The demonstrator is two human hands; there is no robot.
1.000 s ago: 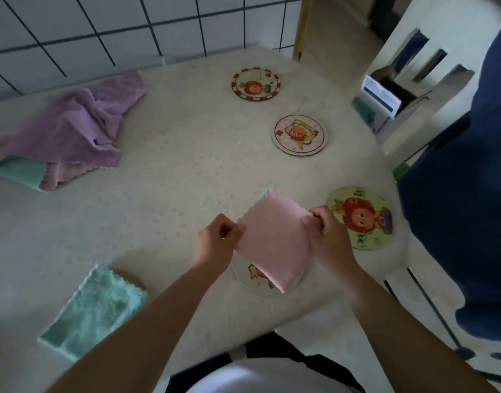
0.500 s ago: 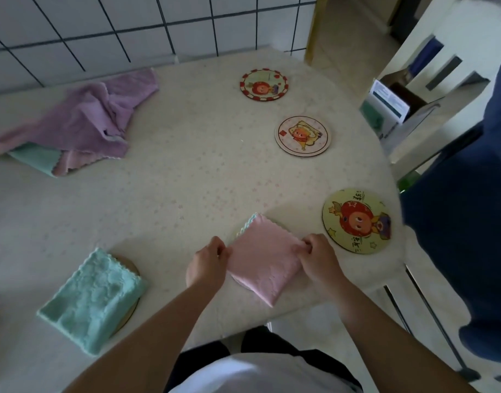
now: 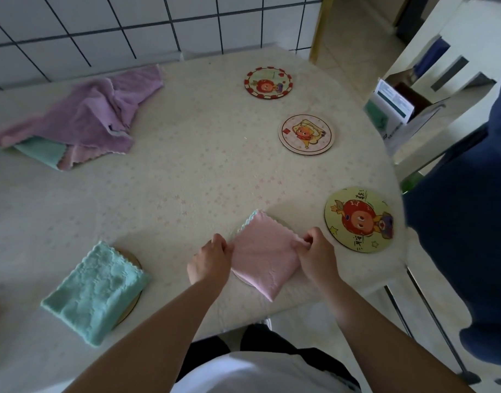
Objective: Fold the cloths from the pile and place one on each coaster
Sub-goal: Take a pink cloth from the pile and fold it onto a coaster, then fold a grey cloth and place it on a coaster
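Folded pink cloth (image 3: pixel 263 255) is lying on a coaster (image 3: pixel 239 275), between teal cloth (image 3: pixel 94 292) and yellow coaster (image 3: pixel 358 219).

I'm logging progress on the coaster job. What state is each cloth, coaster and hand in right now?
pink cloth: folded, lying on a coaster, pinched at both side corners
teal cloth: folded, resting on its coaster
cloth pile: unfolded, heaped
yellow coaster: bare
beige coaster: bare
red-rimmed coaster: bare
left hand: pinching pink cloth
right hand: pinching pink cloth
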